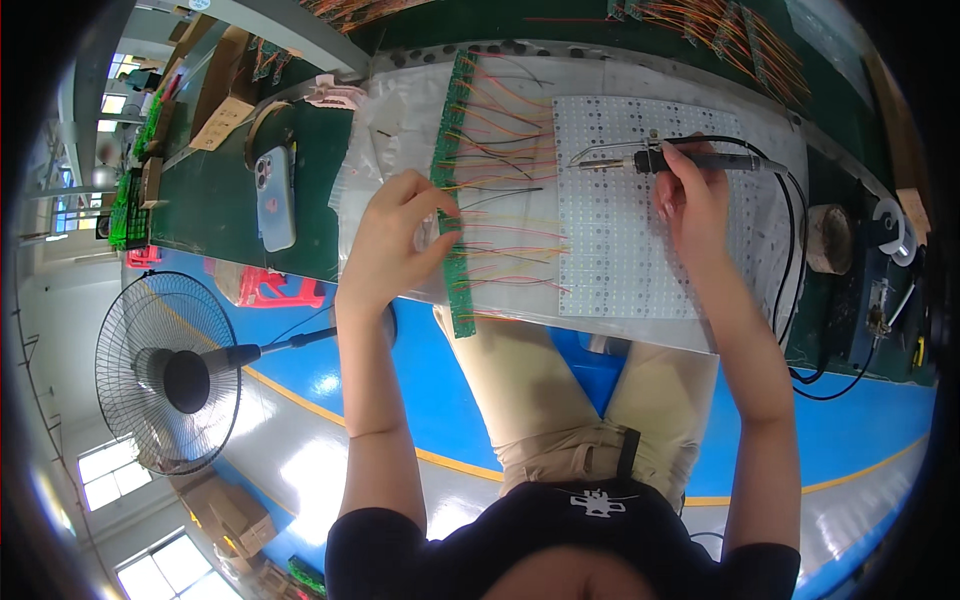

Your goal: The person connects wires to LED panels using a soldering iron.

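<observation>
My right hand point(692, 200) grips a black-handled soldering iron point(715, 161), with a thin curved metal guide tube above its tip. The iron points left, over a white LED panel point(640, 260) dotted with rows of small components. My left hand point(395, 235) is at the left edge of a long, narrow green circuit board strip point(459, 290). Its thumb and forefinger are apart, tips at the strip; whether they press on it I cannot tell. Red, yellow and black wires point(510, 250) run rightward from the strip, several ends reaching the panel.
Grey sheeting point(400, 110) covers the green bench point(215, 205). A phone point(275, 198), tape roll point(265, 135) and pink object point(335, 92) lie left. At right stand a solder spool point(893, 232) and a round block point(830, 240); black cables hang there. A fan point(170, 375) stands left.
</observation>
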Action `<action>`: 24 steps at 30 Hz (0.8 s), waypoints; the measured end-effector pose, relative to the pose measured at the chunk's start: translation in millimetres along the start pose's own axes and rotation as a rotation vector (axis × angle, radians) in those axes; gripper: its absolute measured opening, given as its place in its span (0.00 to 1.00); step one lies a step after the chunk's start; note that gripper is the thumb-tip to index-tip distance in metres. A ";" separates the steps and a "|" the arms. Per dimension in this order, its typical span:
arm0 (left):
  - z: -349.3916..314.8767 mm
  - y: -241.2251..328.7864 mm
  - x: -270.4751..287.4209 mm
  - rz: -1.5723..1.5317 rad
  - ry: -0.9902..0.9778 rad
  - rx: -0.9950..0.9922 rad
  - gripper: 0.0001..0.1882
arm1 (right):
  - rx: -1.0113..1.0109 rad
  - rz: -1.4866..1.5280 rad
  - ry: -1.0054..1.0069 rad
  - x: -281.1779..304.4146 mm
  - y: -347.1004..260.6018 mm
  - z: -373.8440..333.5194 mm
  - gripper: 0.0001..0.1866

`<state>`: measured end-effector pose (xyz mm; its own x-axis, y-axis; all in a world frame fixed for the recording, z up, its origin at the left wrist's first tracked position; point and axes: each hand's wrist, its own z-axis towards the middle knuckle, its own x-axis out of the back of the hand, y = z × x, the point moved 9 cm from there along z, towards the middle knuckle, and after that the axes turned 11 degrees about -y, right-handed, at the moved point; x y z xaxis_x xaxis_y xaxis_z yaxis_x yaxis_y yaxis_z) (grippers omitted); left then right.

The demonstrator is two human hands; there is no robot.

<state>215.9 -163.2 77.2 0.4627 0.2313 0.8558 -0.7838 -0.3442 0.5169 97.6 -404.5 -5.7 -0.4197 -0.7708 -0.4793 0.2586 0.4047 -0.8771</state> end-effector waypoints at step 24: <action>44.0 38.6 -51.7 0.043 -0.138 -0.247 0.07 | -0.031 -0.018 0.020 4.4 6.2 0.5 0.11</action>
<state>179.9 -228.5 53.9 0.4654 0.0893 0.8806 -0.8734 -0.1150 0.4733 97.8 -405.7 -13.2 -0.4412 -0.7685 -0.4634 0.2236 0.4060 -0.8861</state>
